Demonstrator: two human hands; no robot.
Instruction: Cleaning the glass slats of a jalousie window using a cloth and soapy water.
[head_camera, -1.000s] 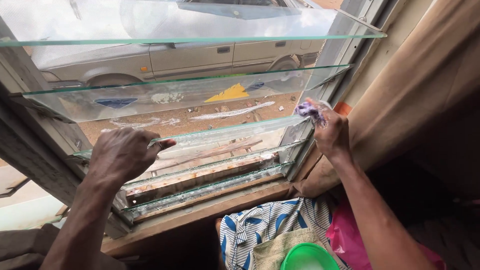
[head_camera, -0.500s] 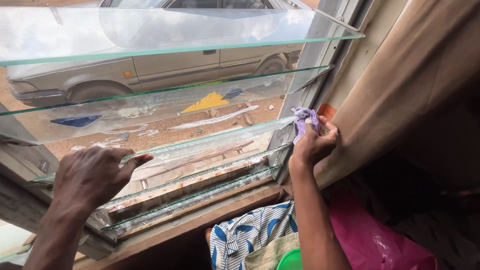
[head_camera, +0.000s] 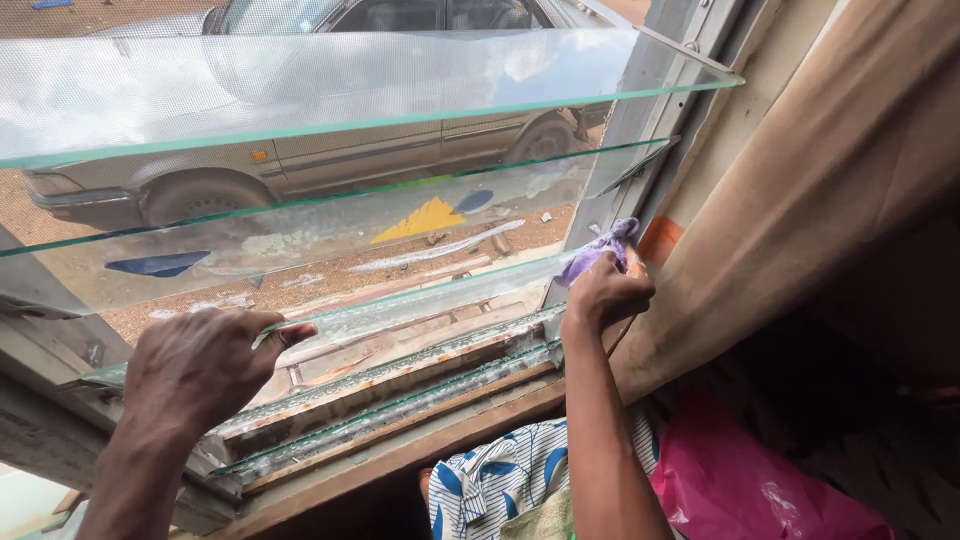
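Observation:
I look down at an open louvre window with several glass slats. My left hand (head_camera: 205, 365) grips the near edge of the third slat (head_camera: 420, 295), thumb on top, at its left part. My right hand (head_camera: 605, 292) is closed around a crumpled purple cloth (head_camera: 598, 252) and presses it on the right end of that same slat, beside the metal frame (head_camera: 640, 110). Two clearer slats (head_camera: 330, 85) stand above, and two dirty ones (head_camera: 400, 370) lie below near the sill.
A grey car (head_camera: 300, 150) is parked outside on bare ground. A tan curtain (head_camera: 830, 170) hangs at the right. Below the wooden sill (head_camera: 400, 455) lie a blue-and-white patterned fabric (head_camera: 495, 480) and a pink plastic bag (head_camera: 740, 480).
My right hand with the cloth has slid slightly left and down along the slat's right end. My left hand has kept its grip. The view has shifted, and the green bowl has dropped out of sight.

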